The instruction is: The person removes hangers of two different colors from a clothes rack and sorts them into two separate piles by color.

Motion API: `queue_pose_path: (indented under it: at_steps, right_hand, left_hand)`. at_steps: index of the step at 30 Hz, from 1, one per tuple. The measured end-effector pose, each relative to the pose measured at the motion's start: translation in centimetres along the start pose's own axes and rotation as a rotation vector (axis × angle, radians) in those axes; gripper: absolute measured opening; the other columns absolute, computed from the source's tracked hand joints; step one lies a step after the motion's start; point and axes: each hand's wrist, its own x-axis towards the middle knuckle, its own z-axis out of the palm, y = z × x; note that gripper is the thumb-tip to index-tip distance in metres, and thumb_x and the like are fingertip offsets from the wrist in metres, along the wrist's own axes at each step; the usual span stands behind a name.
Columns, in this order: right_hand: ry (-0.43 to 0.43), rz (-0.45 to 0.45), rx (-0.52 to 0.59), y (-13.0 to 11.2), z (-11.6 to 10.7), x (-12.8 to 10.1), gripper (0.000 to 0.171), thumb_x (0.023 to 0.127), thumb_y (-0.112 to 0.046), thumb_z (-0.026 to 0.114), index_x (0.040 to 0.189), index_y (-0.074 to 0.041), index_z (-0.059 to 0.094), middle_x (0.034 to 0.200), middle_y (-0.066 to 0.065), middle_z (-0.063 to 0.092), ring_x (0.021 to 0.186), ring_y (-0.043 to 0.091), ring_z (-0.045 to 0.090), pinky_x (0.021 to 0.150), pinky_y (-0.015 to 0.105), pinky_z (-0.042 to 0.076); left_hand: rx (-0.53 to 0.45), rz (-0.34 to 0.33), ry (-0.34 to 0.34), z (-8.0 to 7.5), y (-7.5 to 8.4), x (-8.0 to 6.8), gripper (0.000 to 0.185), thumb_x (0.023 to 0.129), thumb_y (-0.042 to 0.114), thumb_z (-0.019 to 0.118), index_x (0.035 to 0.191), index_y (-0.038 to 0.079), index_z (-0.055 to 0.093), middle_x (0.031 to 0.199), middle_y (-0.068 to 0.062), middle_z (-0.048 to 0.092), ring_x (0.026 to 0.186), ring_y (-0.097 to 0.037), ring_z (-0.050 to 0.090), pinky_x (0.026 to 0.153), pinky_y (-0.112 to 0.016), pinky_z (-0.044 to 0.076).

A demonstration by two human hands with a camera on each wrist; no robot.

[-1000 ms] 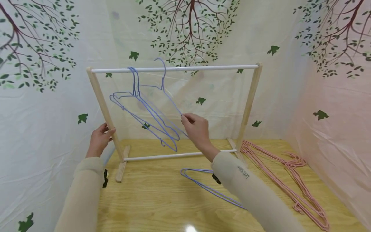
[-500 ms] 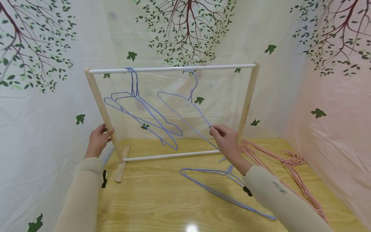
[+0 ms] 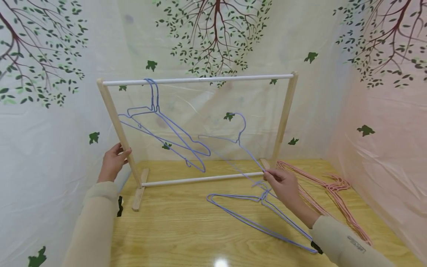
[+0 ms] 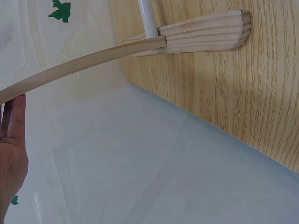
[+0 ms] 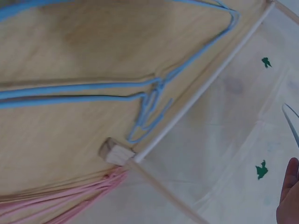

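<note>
One blue hanger (image 3: 233, 142) pinched by right hand (image 3: 283, 185); sleeve label (image 3: 356, 244) illegible.

Hung hangers: two blue wire hangers (image 3: 166, 129) hang by their hooks from the left part of the top rail, close together, their lower ends tilted towards the right.
Table hangers: blue wire hangers (image 3: 247, 211) lie flat on the wooden tabletop (image 3: 186, 230), in front of the lower rail.
Pink hangers: a bundle of pink wire hangers (image 3: 337, 200) lies on the tabletop at the right, running from the right foot towards the near right edge.
Backdrop: a pale sheet (image 3: 50, 111) printed with brown branches and green leaves encloses the table on three sides.
Reflection: a bright light spot shows on the tabletop's near edge.
</note>
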Motion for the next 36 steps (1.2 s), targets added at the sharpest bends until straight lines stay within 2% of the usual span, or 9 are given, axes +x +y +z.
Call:
queue_pose_path:
  at_steps: [3, 7, 9, 12, 17, 23, 28, 32, 36]
  right_hand:
    - [-0.002, 0.0, -0.038, 2.2, -0.5, -1.1, 0.009, 0.091, 0.006, 0.066, 0.094, 0.007, 0.074, 0.081, 0.018, 0.072, 0.072, 0.004, 0.067, 0.062, 0.011, 0.053]
    - [-0.019, 0.025, -0.05, 5.2, -1.2, -2.8, 0.009, 0.092, 0.002, 0.067, 0.097, 0.002, 0.076, 0.083, 0.013, 0.073, 0.072, 0.007, 0.068, 0.061, 0.013, 0.053]
    - [-0.04, 0.026, -0.051, 5.9, -1.6, -3.6, 0.01, 0.092, 0.001, 0.068, 0.098, 0.001, 0.076, 0.084, 0.011, 0.073, 0.073, 0.009, 0.068, 0.061, 0.015, 0.055]
    - [-0.073, 0.018, -0.056, 6.5, -2.3, -4.7, 0.01, 0.092, 0.001, 0.067, 0.098, 0.002, 0.075, 0.084, 0.008, 0.073, 0.074, 0.013, 0.07, 0.064, 0.017, 0.057]
    - [-0.142, 0.027, -0.058, 6.7, -3.0, -6.6, 0.01, 0.092, 0.001, 0.068, 0.099, 0.001, 0.075, 0.085, 0.002, 0.073, 0.075, 0.014, 0.07, 0.067, 0.019, 0.058]
    - [-0.227, 0.054, -0.021, 6.4, -3.8, -9.0, 0.011, 0.093, 0.002, 0.065, 0.099, -0.001, 0.074, 0.085, -0.005, 0.072, 0.077, 0.014, 0.07, 0.069, 0.02, 0.058]
    - [-0.284, 0.149, 0.039, 6.0, -4.3, -10.5, 0.012, 0.096, -0.003, 0.063, 0.099, -0.005, 0.075, 0.085, -0.001, 0.071, 0.079, 0.017, 0.069, 0.072, 0.023, 0.059]
    - [-0.331, 0.24, 0.062, 6.3, -4.7, -11.4, 0.016, 0.099, -0.007, 0.06, 0.102, 0.002, 0.073, 0.087, 0.006, 0.072, 0.08, 0.019, 0.07, 0.073, 0.024, 0.059]
    - [-0.313, 0.339, -0.014, 7.2, -4.9, -11.8, 0.021, 0.099, -0.011, 0.061, 0.104, 0.007, 0.071, 0.087, 0.008, 0.073, 0.079, 0.016, 0.07, 0.071, 0.021, 0.058]
  left_hand:
    - [0.006, 0.002, -0.001, 0.0, 0.1, 0.0, 0.052, 0.105, 0.025, 0.052, 0.151, 0.004, 0.04, 0.138, -0.022, 0.05, 0.107, -0.016, 0.056, 0.084, -0.023, 0.053]
    - [0.008, -0.001, 0.0, 0.0, 0.2, -0.1, 0.052, 0.105, 0.023, 0.052, 0.151, 0.004, 0.04, 0.136, -0.022, 0.051, 0.11, -0.019, 0.056, 0.094, -0.035, 0.054]
    - [0.004, -0.004, -0.002, 0.1, 0.2, 0.0, 0.051, 0.105, 0.023, 0.051, 0.151, 0.003, 0.04, 0.135, -0.022, 0.051, 0.111, -0.021, 0.056, 0.098, -0.042, 0.052]
    - [0.006, -0.011, 0.0, 0.1, 0.3, 0.2, 0.052, 0.105, 0.024, 0.052, 0.151, 0.003, 0.04, 0.134, -0.021, 0.051, 0.11, -0.02, 0.056, 0.098, -0.043, 0.052]
    - [0.016, -0.01, -0.003, 0.0, 0.3, 0.5, 0.052, 0.104, 0.025, 0.052, 0.15, 0.002, 0.041, 0.135, -0.022, 0.051, 0.108, -0.018, 0.056, 0.09, -0.032, 0.054]
    - [0.004, -0.006, -0.014, -0.1, 0.2, 0.7, 0.051, 0.104, 0.023, 0.052, 0.15, 0.002, 0.041, 0.129, -0.018, 0.053, 0.105, -0.015, 0.056, 0.093, -0.036, 0.054]
    - [0.007, 0.001, -0.009, -0.1, 0.1, 0.8, 0.051, 0.104, 0.022, 0.053, 0.149, 0.002, 0.042, 0.123, -0.013, 0.055, 0.102, -0.011, 0.056, 0.091, -0.032, 0.055]
    - [0.001, -0.002, -0.008, -0.1, 0.0, 0.9, 0.051, 0.104, 0.022, 0.054, 0.149, 0.002, 0.042, 0.122, -0.011, 0.055, 0.102, -0.01, 0.056, 0.093, -0.036, 0.054]
    - [0.004, -0.003, -0.005, -0.1, 0.0, 0.9, 0.051, 0.104, 0.023, 0.054, 0.149, 0.003, 0.042, 0.123, -0.013, 0.055, 0.102, -0.01, 0.056, 0.096, -0.041, 0.053]
